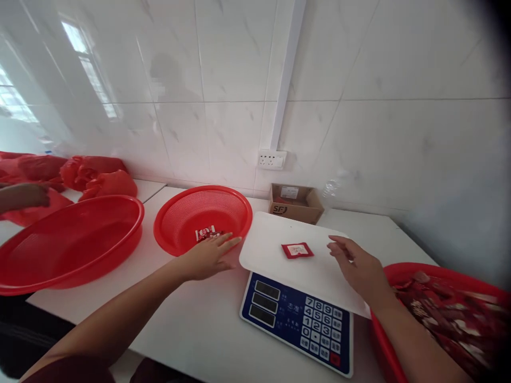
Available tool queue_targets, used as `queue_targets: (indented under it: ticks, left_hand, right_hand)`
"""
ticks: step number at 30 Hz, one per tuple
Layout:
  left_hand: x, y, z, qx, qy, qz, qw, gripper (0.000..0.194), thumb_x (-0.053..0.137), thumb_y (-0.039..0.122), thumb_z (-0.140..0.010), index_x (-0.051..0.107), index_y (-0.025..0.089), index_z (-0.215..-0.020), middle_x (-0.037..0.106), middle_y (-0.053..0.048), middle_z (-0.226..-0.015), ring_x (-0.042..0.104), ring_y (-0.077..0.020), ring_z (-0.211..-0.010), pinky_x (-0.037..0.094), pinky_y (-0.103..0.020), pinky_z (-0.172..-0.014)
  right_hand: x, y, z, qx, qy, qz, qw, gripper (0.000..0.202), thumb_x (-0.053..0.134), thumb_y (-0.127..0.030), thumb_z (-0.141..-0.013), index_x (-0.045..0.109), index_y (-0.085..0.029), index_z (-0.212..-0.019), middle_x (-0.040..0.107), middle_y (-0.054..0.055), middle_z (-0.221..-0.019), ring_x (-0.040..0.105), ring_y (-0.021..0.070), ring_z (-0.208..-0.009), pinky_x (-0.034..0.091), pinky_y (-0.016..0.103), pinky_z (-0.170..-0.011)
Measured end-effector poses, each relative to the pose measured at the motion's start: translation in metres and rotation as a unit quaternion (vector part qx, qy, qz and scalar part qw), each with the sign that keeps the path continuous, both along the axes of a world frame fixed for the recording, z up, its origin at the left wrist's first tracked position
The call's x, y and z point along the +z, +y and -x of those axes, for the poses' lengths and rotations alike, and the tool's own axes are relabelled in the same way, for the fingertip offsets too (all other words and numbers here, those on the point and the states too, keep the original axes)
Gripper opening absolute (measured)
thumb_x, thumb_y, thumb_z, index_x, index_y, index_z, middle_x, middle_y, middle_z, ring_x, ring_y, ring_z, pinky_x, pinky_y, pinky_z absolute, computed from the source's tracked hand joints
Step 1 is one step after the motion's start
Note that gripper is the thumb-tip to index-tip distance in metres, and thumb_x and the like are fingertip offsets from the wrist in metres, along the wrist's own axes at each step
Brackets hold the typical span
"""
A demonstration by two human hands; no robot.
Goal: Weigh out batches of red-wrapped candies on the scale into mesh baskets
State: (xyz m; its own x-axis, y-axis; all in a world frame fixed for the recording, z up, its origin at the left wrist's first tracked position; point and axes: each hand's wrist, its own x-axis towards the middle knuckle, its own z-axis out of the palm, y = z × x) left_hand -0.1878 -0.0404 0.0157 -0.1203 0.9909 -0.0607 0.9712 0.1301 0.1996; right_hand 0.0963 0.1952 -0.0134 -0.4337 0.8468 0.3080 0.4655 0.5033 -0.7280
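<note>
One small red packet with a pale label (pixel 297 250) lies flat on the white pan (pixel 271 231) of a digital scale (pixel 291 324). My right hand (pixel 357 266) hovers over the pan's right side, fingers loosely curved and apart, clear of the packet. To the left, my left hand (pixel 213 256) reaches with spread fingers past the near rim of a red mesh basket (pixel 167 213). A few red and white packets (pixel 207 233) sit at the bottom of that basket, partly hidden behind my fingers. Neither hand appears to hold anything.
At right, a red basin (pixel 385 324) is heaped with red packets (pixel 451 319). A cardboard box (pixel 295 205) stands behind the scale near the wall socket (pixel 272 159). A large red basin (pixel 131 223), red bags (pixel 99 175) and another person's hand (pixel 30 196) are at left.
</note>
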Motion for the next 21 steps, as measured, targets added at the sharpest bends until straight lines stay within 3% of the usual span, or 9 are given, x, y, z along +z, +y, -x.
queue_targets:
  ticks: [4,7,10,12,16,21]
  left_hand:
    - [-0.008,0.0,-0.002,0.026,0.047,-0.031,0.998,0.044,0.029,0.036,-0.095,0.035,0.038,-0.138,0.042,-0.005,-0.143,0.045,-0.0272,-0.126,0.044,-0.042,-0.094]
    - [-0.015,0.006,0.006,0.04,0.085,-0.07,0.993,0.044,0.029,0.026,-0.093,0.043,0.035,-0.134,0.049,-0.006,-0.137,0.045,-0.0277,-0.126,0.04,-0.047,-0.099]
    - [-0.028,0.012,0.009,0.019,0.114,-0.166,0.979,0.042,0.037,0.034,-0.09,0.051,0.027,-0.129,0.048,-0.011,-0.137,0.039,-0.0334,-0.13,0.03,-0.056,-0.103]
    - [-0.039,0.014,0.003,-0.011,0.093,-0.265,0.96,0.044,0.038,0.04,-0.09,0.052,0.021,-0.126,0.048,-0.013,-0.137,0.037,-0.0342,-0.13,0.033,-0.056,-0.102]
    - [-0.058,0.004,-0.024,-0.068,-0.001,-0.42,0.905,0.04,0.044,0.037,-0.089,0.049,0.021,-0.125,0.054,-0.012,-0.128,0.049,-0.0271,-0.121,0.044,-0.042,-0.097]
    - [-0.076,-0.008,-0.044,-0.106,-0.067,-0.466,0.876,0.03,0.05,0.024,-0.086,0.056,0.02,-0.115,0.06,-0.009,-0.118,0.055,-0.0214,-0.114,0.043,-0.031,-0.099]
  right_hand:
    - [-0.004,0.004,-0.003,-0.049,0.03,-0.019,0.998,0.041,0.042,-0.054,-0.082,0.06,-0.022,-0.1,0.069,0.004,-0.088,0.065,0.0204,-0.078,0.048,0.036,-0.077]
    - [-0.001,0.0,-0.001,-0.054,-0.007,-0.078,0.995,0.036,0.041,-0.047,-0.084,0.061,-0.021,-0.099,0.068,0.007,-0.096,0.064,0.0217,-0.085,0.048,0.036,-0.078]
    - [0.009,0.002,-0.002,-0.051,-0.047,-0.139,0.988,0.033,0.039,-0.037,-0.087,0.061,-0.018,-0.104,0.067,0.009,-0.104,0.061,0.0217,-0.094,0.047,0.037,-0.085]
    - [0.017,0.009,-0.011,-0.087,-0.09,-0.163,0.979,0.035,0.042,-0.034,-0.087,0.059,-0.017,-0.112,0.063,0.011,-0.112,0.056,0.0233,-0.106,0.044,0.039,-0.092]
    - [0.023,0.017,-0.058,-0.142,-0.192,-0.104,0.965,0.049,0.048,-0.034,-0.085,0.047,-0.014,-0.129,0.05,0.015,-0.132,0.043,0.0256,-0.124,0.035,0.042,-0.102]
    - [0.007,-0.014,-0.133,-0.107,-0.335,0.044,0.935,0.069,0.054,-0.05,-0.079,0.037,-0.02,-0.139,0.03,0.011,-0.148,0.021,0.0308,-0.137,0.023,0.049,-0.109]
